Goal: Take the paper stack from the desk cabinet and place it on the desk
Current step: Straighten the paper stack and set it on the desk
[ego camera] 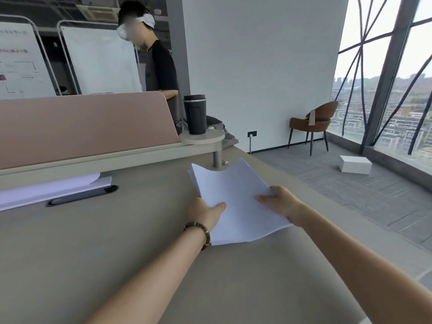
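Note:
A white paper stack (233,197) is held over the right part of the beige desk (105,242), its far edge curling upward. My left hand (204,212), with a bead bracelet on the wrist, grips the stack's left edge, thumb on top. My right hand (281,202) grips the right edge, thumb on top as well. Whether the sheets touch the desk surface is unclear. The desk cabinet is not in view.
A pink divider panel (81,127) runs along the desk's far side. Below it lie white sheets (46,190) and a dark pen case (81,196). A dark tumbler (195,114) stands on a round shelf. Another person (159,66) stands behind. A chair (313,122) and white box (355,163) are on the floor at right.

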`<state>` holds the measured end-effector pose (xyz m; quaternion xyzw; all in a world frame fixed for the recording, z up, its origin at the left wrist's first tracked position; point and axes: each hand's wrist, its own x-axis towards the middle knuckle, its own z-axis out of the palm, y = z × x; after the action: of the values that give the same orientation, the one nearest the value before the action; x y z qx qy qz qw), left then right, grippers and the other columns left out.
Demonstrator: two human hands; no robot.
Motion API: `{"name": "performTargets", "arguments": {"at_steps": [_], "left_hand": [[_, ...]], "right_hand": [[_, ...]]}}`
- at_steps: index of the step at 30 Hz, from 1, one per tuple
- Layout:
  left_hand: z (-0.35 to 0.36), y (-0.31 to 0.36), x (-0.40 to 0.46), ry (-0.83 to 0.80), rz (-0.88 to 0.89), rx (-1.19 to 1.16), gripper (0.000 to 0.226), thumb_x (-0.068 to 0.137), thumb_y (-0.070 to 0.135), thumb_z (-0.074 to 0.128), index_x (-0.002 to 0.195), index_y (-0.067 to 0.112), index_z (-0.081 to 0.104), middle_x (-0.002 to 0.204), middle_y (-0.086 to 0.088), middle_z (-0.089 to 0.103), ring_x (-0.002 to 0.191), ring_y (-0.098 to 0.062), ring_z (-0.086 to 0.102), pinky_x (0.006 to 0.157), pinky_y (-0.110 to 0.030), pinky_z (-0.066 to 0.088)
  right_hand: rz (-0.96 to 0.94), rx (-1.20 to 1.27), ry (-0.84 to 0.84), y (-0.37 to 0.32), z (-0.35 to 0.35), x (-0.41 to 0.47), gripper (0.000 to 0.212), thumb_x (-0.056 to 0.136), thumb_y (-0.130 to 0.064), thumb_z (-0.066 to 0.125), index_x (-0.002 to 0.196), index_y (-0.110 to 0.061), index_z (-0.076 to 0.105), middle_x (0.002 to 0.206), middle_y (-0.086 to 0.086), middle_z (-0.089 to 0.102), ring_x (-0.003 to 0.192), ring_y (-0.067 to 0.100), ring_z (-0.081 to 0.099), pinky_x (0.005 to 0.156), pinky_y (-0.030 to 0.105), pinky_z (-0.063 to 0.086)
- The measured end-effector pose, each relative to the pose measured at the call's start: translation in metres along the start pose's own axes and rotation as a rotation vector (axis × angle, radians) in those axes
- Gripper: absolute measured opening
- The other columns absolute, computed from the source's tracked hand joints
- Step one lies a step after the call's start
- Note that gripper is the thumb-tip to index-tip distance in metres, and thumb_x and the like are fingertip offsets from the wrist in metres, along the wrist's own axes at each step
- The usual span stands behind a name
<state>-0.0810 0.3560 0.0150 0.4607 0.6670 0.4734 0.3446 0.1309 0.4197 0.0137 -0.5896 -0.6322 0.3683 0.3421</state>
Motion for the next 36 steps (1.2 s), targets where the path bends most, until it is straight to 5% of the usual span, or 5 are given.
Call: {"name": "performTargets", "arguments": {"at_steps": [9,12,16,22,36], "left_hand": [[0.032,0.012,0.039,0.005,0.005,0.137,0.029,0.078,0.022,0.067,0.059,0.014,0.047,0.056,0.003,0.051,0.048,-0.016,0.049,0.048,-0.023,0.037],[0.045,0.015,0.052,0.028,0.03,0.284,0.049,0.063,0.042,0.055,0.081,-0.003,0.062,0.082,-0.015,0.066,0.083,-0.034,0.064,0.071,-0.038,0.056],[0.056,0.011,0.065,0.036,0.03,0.568,0.063,0.077,0.052,0.049,0.119,0.005,0.056,0.128,-0.012,0.05,0.125,-0.034,0.043,0.107,-0.047,0.035],[0.07,0.002,0.075,0.045,0.152,0.83,0.062,0.083,0.056,0.044,0.124,0.01,0.05,0.134,-0.007,0.047,0.13,-0.027,0.039,0.104,-0.044,0.029],[0.073,-0.01,0.076,0.079,0.14,1.062,0.08,0.083,0.068,0.024,0.134,0.01,0.045,0.135,-0.01,0.036,0.129,-0.03,0.032,0.106,-0.058,0.023]], "right_hand": [[0.028,-0.179,0.009,0.015,-0.022,0.052,0.035,0.086,-0.033,0.068,0.089,0.002,0.066,0.083,0.008,0.061,0.076,0.024,0.057,0.067,0.032,0.039],[0.044,-0.294,0.065,0.018,-0.027,0.065,0.035,0.083,-0.039,0.068,0.075,-0.008,0.052,0.075,0.004,0.05,0.07,0.023,0.047,0.057,0.032,0.031],[0.04,-0.424,0.134,0.022,-0.035,0.078,0.037,0.083,-0.044,0.065,0.076,-0.009,0.052,0.073,0.003,0.052,0.069,0.022,0.049,0.053,0.03,0.032],[0.059,-0.566,0.168,0.026,-0.042,0.089,0.036,0.078,-0.053,0.058,0.072,-0.018,0.052,0.085,0.003,0.061,0.086,0.027,0.058,0.066,0.033,0.043],[-0.024,-0.882,0.236,0.03,-0.034,0.083,0.07,0.086,-0.069,0.038,0.112,-0.01,0.065,0.12,0.012,0.057,0.114,0.034,0.055,0.095,0.042,0.04]]}}
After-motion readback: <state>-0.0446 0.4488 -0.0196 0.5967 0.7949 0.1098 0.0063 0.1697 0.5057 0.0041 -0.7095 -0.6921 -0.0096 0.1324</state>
